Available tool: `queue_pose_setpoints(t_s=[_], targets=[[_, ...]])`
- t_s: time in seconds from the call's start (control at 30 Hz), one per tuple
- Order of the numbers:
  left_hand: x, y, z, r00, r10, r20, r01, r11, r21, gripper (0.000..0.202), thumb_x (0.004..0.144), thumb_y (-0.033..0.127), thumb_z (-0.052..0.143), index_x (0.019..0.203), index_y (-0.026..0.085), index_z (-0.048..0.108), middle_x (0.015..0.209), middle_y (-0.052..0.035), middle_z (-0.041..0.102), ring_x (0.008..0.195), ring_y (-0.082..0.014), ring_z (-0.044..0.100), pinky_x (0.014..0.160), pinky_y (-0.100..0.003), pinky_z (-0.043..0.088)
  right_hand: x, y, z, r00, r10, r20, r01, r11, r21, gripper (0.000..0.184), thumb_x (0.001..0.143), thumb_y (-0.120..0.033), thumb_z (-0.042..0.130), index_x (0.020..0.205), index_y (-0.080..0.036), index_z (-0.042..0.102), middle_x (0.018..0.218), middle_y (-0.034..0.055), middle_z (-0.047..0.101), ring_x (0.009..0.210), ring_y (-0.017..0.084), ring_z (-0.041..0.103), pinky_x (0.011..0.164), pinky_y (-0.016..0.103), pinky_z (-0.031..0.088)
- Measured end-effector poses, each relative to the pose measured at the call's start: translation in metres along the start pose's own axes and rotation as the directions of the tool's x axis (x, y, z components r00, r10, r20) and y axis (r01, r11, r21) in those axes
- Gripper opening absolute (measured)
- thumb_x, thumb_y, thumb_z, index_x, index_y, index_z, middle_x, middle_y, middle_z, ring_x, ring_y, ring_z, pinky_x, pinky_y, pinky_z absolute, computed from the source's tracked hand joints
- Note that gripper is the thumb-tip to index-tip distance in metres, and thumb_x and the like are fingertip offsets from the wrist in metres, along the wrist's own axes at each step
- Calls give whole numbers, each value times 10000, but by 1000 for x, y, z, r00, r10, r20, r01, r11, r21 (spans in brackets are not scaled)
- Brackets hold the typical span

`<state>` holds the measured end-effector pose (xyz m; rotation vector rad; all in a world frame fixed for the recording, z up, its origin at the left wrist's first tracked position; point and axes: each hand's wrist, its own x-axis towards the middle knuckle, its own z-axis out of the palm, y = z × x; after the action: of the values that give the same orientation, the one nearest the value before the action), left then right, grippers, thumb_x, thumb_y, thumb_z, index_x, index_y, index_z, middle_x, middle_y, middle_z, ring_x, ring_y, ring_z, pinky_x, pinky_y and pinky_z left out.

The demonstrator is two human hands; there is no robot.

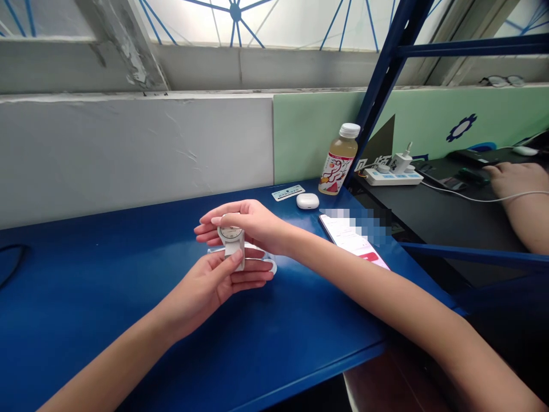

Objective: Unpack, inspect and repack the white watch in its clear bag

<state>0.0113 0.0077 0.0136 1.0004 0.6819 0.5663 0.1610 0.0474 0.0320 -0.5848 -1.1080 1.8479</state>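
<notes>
A small wristwatch (233, 243) with a round, pale dial and a whitish strap is held between both hands above the blue table. My left hand (223, 277) pinches the lower strap under its thumb, the other fingers stretched out behind it. From above, my right hand (246, 222) grips the dial end, its thumb lying over the top edge. Partly hidden behind my left fingers, a clear and white item (271, 265) rests on the table; its kind does not show.
A white earbud case (307, 201), a card (288, 193), a phone (354, 237) and a drink bottle (338, 160) stand right of my hands. Beyond the blue frame post (381, 74) are a power strip (393, 176) and another person's hand (517, 177). A dark cable (19, 260) lies far left.
</notes>
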Motion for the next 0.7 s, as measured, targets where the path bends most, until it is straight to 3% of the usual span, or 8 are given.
queue_pose_setpoints(t_s=[0.1,0.27,0.53,0.7], targets=[[-1,0,3,1000,-22,3,22,1000,17,312,967,365,585,1075,103,715,1087,-174,741,1075,-300,689,985,-413,513,1,1,0,998,34,44,-38,995,91,170,869,-128,580,816,-143,741,844,76,760,816,177,728,853,312,577],[1,-2,1,998,-36,-60,39,998,48,331,964,396,581,1073,114,715,1105,-168,736,1103,-319,675,1014,-441,487,-2,-5,7,1000,23,21,-24,999,40,154,872,-219,612,831,-168,752,941,82,764,884,216,722,837,329,573],[1,-2,-1,995,-14,-99,21,997,74,294,943,385,614,1043,134,730,1082,-146,748,1070,-323,690,986,-438,508,-5,-12,14,1000,4,3,-4,999,-32,224,913,-182,555,807,-179,752,904,52,757,883,189,700,896,328,551],[1,1,0,997,-20,-79,23,999,36,292,934,388,629,1028,129,726,1075,-152,748,1067,-319,692,979,-433,517,-3,-12,12,999,26,-31,-27,999,-28,219,927,-197,539,841,-167,737,903,79,757,840,195,702,831,325,570]])
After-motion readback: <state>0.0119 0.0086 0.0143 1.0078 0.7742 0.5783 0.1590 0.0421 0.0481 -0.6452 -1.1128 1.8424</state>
